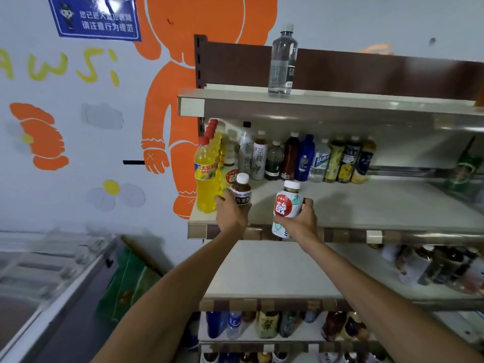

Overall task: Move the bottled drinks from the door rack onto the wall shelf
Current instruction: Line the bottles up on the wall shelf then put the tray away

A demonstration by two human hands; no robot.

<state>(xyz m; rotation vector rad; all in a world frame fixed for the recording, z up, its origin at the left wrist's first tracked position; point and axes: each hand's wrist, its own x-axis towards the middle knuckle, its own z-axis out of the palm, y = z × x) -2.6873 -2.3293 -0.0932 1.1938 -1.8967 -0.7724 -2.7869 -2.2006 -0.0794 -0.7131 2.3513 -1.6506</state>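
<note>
My left hand (231,214) grips a small dark tea bottle (241,191) with a white cap, held over the left front of the wall shelf (366,205), beside the yellow drink bottles (205,179). My right hand (301,222) grips a white bottle with a red round label (286,206), held at the shelf's front edge; its base hangs below the shelf lip. A row of assorted bottles (301,159) stands along the back of the same shelf.
A clear water bottle (282,61) stands on the top shelf. Lower shelves (275,326) hold more bottles. A glass-topped cabinet (47,279) sits at the lower left, with a green bag (125,286) against the painted wall. The shelf's right half is bare.
</note>
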